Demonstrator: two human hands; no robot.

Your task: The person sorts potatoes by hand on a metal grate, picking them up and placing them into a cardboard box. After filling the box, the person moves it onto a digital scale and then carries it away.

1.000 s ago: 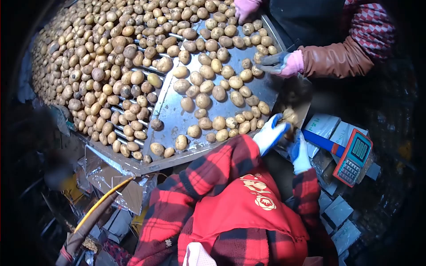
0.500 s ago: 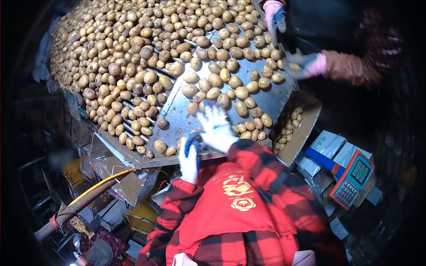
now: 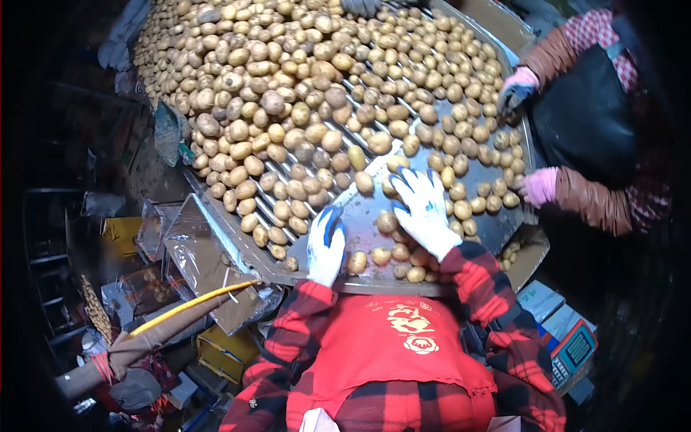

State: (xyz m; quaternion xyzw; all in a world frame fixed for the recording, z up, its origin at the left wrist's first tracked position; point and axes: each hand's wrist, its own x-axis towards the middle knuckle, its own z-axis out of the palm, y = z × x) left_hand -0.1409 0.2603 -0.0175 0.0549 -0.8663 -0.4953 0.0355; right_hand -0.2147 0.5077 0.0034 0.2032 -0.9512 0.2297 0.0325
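Note:
A metal sorting table (image 3: pixel 360 216) carries a big heap of potatoes (image 3: pixel 252 93), spread thinner on its smooth sheet. My left hand (image 3: pixel 327 246), in a white glove with blue fingertips, rests by the slatted part near the front edge, fingers loosely apart and nothing seen in them. My right hand (image 3: pixel 422 210), gloved alike, lies spread over the bare sheet, palm down, with potatoes at its fingertips and beside its wrist. A few loose potatoes (image 3: pixel 380 256) lie between my two hands along the front edge.
A co-worker's gloved hands (image 3: pixel 518 90) reach the table's right edge. Another dark glove (image 3: pixel 361 7) shows at the top. Below right are a cardboard box (image 3: pixel 531 255) and a scale display (image 3: pixel 576 347). A pole with a yellow strip (image 3: pixel 165 331) and crates lie lower left.
The view has shifted, so the table sits further right. My hands have moved apart, the left one onto the table. The co-worker's hands have drawn back to the right edge.

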